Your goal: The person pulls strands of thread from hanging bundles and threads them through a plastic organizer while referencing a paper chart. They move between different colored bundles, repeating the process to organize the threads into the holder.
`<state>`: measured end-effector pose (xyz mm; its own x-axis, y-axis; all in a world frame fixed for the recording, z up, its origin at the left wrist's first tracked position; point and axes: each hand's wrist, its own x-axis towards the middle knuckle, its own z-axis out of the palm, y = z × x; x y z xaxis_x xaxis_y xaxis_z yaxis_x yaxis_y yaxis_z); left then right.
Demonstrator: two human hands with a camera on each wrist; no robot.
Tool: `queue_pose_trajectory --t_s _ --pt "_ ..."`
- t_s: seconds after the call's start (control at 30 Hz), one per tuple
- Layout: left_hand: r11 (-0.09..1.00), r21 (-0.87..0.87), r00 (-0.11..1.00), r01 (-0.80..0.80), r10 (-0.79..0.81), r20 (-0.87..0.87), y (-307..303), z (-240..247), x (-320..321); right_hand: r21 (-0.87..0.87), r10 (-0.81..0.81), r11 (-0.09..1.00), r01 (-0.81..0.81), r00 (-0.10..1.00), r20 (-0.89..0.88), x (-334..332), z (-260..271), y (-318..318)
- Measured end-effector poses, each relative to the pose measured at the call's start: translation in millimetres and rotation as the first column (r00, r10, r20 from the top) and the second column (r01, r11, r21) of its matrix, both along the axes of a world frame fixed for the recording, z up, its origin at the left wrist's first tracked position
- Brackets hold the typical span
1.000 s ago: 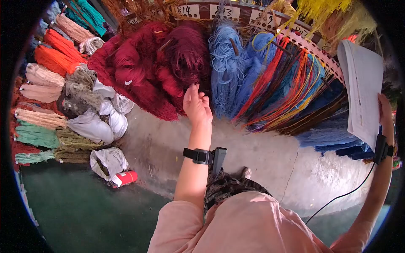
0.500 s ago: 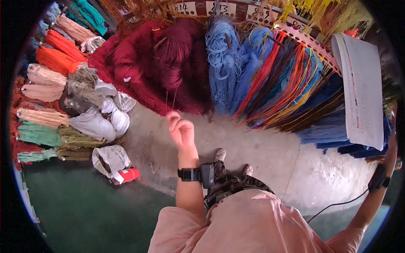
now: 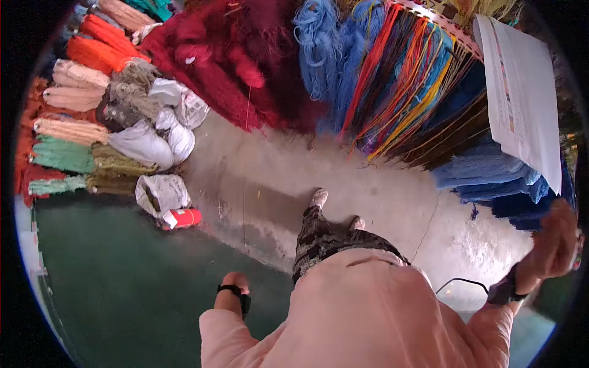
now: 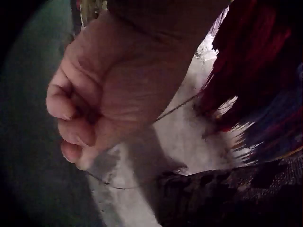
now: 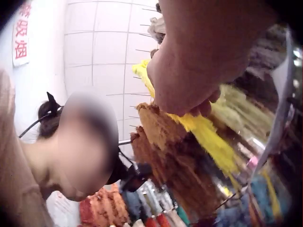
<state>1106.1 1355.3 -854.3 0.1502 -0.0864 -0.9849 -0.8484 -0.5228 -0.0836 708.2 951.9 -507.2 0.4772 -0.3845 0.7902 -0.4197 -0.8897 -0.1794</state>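
Note:
My left hand (image 3: pixel 236 282) is low beside my body in the head view. In the left wrist view, the curled fingers of that left hand (image 4: pixel 99 90) pinch a thin thread (image 4: pixel 113 186) at the thumb and fingertips. A dark red skein (image 3: pixel 247 64) hangs ahead, and a fine strand (image 3: pixel 248 113) drops from its end toward the floor. My right hand (image 3: pixel 555 239) is blurred, just below the lower corner of a white printed sheet (image 3: pixel 521 92). The right wrist view shows the right hand (image 5: pixel 189 90) with loosely bent fingers and nothing visible in them.
Blue skeins (image 3: pixel 319 49) and mixed-colour strands (image 3: pixel 411 80) hang right of the red yarn. To the left lie orange skeins (image 3: pixel 101 52), white bags (image 3: pixel 144 147) and a red cylinder (image 3: pixel 184 218) on the floor. Yellow yarn (image 5: pixel 208 142) hangs near the right hand.
My left hand has moved from the red skein down and back toward my body, drawing out a thread. The right hand has come down from the sheet's edge. The view has tilted down.

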Motion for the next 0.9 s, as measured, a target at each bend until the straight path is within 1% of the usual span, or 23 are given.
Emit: queue_pose_trajectory --t_s 0.03,0.1,0.13,0.17,0.23,0.3,0.33,0.37,0.4,0.43,0.47,0.5,0.53,0.57,0.6,0.63,0.67,0.7,0.73,0.77,0.83,0.87,0.9 --pt "0.999 -0.012 0.999 -0.034 0.034 0.022 19 6 -7 0.027 0.091 0.995 -0.093 0.993 0.077 21 -11 6" --pt "0.963 -0.25 0.982 0.104 -0.06 0.181 82 -19 -27 0.216 0.358 0.915 -0.342 0.933 -0.04 47 -13 11" --pt "0.966 -0.244 0.985 0.082 -0.041 0.166 85 -18 -39 0.281 0.469 0.852 -0.442 0.882 -0.036 52 -26 12" --pt "0.969 -0.238 0.988 0.059 -0.023 0.152 88 -16 -51 0.472 0.619 0.692 -0.546 0.786 0.002 59 -38 12" --pt "0.985 0.048 0.984 -0.163 0.166 -0.064 47 19 -77 0.491 0.798 0.551 -0.675 0.598 -0.073 92 -71 24" --pt "0.99 -0.024 0.887 -0.137 0.112 -0.448 52 -5 -84 0.358 0.914 0.405 -0.841 0.362 -0.183 143 -98 54" --pt "0.961 -0.145 0.832 -0.238 0.124 -0.54 32 25 -95 0.387 0.942 0.302 -0.871 0.212 -0.259 170 -103 73" --pt "0.942 -0.232 0.824 -0.242 0.073 -0.563 27 47 -106 0.334 0.956 0.233 -0.913 0.151 -0.253 198 -117 94" --pt "0.915 -0.321 0.817 -0.245 0.017 -0.576 21 69 -116 0.172 0.954 0.225 -0.959 0.181 -0.239 223 -139 111" --pt "0.912 -0.385 0.853 -0.143 -0.084 -0.516 14 93 -129 0.2 0.94 0.244 -0.949 0.181 -0.288 239 -161 121" --pt "0.928 -0.281 0.862 -0.244 0.075 -0.501 12 124 -135 0.224 0.92 0.276 -0.935 0.19 -0.342 251 -185 126" --pt "0.923 -0.183 0.855 -0.339 0.22 -0.47 3 149 -138 0.449 0.871 0.338 -0.827 0.094 -0.482 258 -213 127" --pt "0.907 -0.123 0.817 -0.403 0.296 -0.495 33 131 -130 0.632 0.818 0.425 -0.648 -0.024 -0.575 258 -240 125" --pt "0.886 -0.061 0.776 -0.461 0.368 -0.512 58 112 -116 0.686 0.824 0.432 -0.585 -0.053 -0.564 245 -260 116" --pt "0.809 -0.052 0.758 -0.585 0.523 -0.389 47 131 -110 0.738 0.834 0.432 -0.519 -0.081 -0.546 227 -276 104" --pt "0.707 -0.063 0.695 -0.705 0.67 -0.262 40 151 -107 0.795 0.906 0.312 -0.521 -0.089 -0.414 204 -285 89" --pt "0.696 -0.166 0.712 -0.699 0.652 -0.261 39 144 -97 0.806 0.937 0.289 -0.517 -0.019 -0.349 177 -299 76" --pt "0.672 -0.264 0.722 -0.692 0.642 -0.259 45 136 -85 0.867 0.998 0.063 -0.494 0.048 -0.045 148 -317 65" --pt "0.638 -0.354 0.727 -0.684 0.637 -0.256 47 130 -77 0.901 0.988 -0.045 -0.431 0.115 0.105 118 -327 59" --pt "0.667 -0.474 0.814 -0.575 0.525 -0.248 33 120 -71 0.912 0.949 -0.17 -0.374 0.187 0.253 89 -333 51" --pt "0.625 -0.695 0.934 -0.355 0.271 -0.233 -18 105 -63 0.987 0.933 -0.137 0.083 0.347 0.1 33 -312 37" --pt "0.556 -0.79 0.966 -0.258 0.129 -0.224 -50 100 -66 0.994 0.921 -0.109 -0.014 0.375 0.106 7 -318 30" --pt "0.556 -0.828 0.992 -0.068 -0.052 -0.116 -75 78 -60 0.991 0.906 -0.085 -0.107 0.404 0.122 -17 -325 31"
